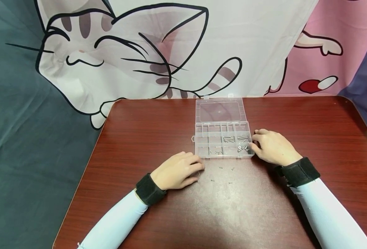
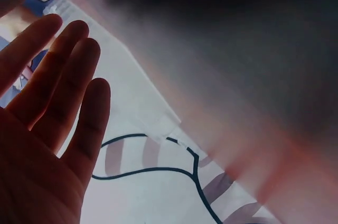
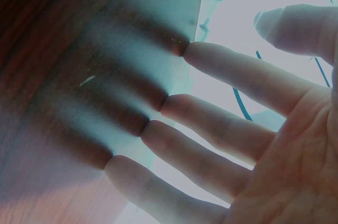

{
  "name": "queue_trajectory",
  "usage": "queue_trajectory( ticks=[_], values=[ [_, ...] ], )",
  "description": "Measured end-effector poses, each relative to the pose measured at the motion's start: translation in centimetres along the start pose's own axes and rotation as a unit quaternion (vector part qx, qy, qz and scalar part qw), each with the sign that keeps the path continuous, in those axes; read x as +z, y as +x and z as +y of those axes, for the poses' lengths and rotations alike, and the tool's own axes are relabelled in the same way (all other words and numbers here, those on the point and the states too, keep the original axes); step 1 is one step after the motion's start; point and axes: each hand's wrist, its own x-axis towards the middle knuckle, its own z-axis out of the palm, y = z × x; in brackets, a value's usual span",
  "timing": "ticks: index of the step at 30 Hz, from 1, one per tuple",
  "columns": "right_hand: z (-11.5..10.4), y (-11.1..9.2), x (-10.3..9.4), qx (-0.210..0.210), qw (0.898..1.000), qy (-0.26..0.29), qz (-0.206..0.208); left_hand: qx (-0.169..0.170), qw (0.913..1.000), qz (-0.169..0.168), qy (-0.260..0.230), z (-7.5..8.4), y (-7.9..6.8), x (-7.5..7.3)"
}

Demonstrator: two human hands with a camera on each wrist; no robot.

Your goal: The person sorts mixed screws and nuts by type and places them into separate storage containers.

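A clear plastic compartment box [image 1: 208,139] lies on the table with its lid [image 1: 219,110] folded back. Long screws [image 1: 228,139] lie in a middle compartment, thicker bolts [image 1: 241,148] at the front right, and tiny screws [image 1: 218,152] at the front left. My left hand [image 1: 177,170] rests by the box's front left corner; in the left wrist view its fingers [image 2: 68,92] are nearly straight. At the box's right side is my right hand [image 1: 274,147], thumb by the front corner. Its fingers [image 3: 211,123] extend to the tabletop in the right wrist view.
Several small loose screws [image 1: 212,180] are scattered on the brown table [image 1: 152,117] in front of the box. Behind the far table edge hangs a cloth [image 1: 258,41] printed with a cartoon cat. Teal fabric [image 1: 21,138] covers the left side.
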Motion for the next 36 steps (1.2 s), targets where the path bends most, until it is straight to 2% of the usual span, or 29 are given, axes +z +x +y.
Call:
queue_trajectory(
  ticks=[5,15,23,30,36],
  values=[
    [0.0,0.0,0.0,-0.001,1.000,0.000,0.001,0.002,0.9997,-0.021,0.012,0.6,0.1,0.2],
    [0.0,0.0,0.1,-0.007,1.000,0.001,0.006,0.028,0.9972,0.001,0.070,1.6,0.7,0.3],
    [0.1,0.0,0.1,-0.002,1.000,0.001,0.001,0.026,0.9972,-0.016,0.068,1.9,1.1,0.3],
    [0.1,0.0,0.1,0.000,1.000,0.000,0.000,0.015,0.9983,-0.033,0.046,1.7,1.0,-0.1],
    [0.1,0.0,0.1,0.000,1.000,-0.001,0.002,0.012,0.9976,-0.035,0.059,1.6,1.2,0.0]
  ],
)
